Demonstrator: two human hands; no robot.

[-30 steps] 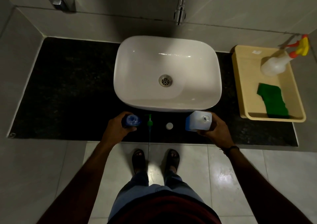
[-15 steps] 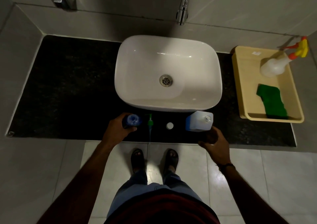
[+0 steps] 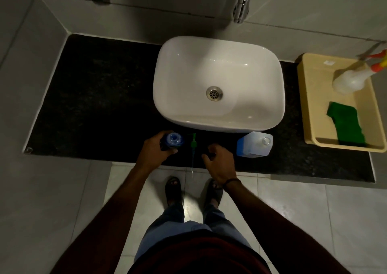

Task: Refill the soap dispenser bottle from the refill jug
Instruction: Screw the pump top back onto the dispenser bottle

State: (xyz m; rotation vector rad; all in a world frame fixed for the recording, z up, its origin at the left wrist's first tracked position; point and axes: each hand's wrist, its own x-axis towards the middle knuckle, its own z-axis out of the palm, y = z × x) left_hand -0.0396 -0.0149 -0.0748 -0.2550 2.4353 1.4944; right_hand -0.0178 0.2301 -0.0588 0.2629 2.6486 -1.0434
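Along the near edge of the black counter (image 3: 94, 95), the left hand's fingers (image 3: 163, 135) and thumb curl round the blue soap dispenser bottle (image 3: 173, 140). The bottle stands upright with its mouth open, at seven o'clock from the white sink (image 3: 217, 60). The left hand (image 3: 154, 149) wraps the bottle from its nine-o'clock side.

The right hand (image 3: 219, 161) hovers over the counter's edge at six o'clock from the sink. Its knuckles are up and its fingers (image 3: 211, 148) are bent downward. Whatever may be beneath them is hidden, so I cannot tell if they hold anything.

Between the two hands lies the green pump head (image 3: 193, 144), its thin tube running toward six o'clock past the counter's edge. At three o'clock from the right hand, near but apart from it, stands the refill jug (image 3: 251, 145), its mouth open, at the sink's five o'clock.

Well off at three o'clock from the sink sits a beige tray (image 3: 314, 89) holding a spray bottle (image 3: 349, 79) and a green cloth (image 3: 345, 127).
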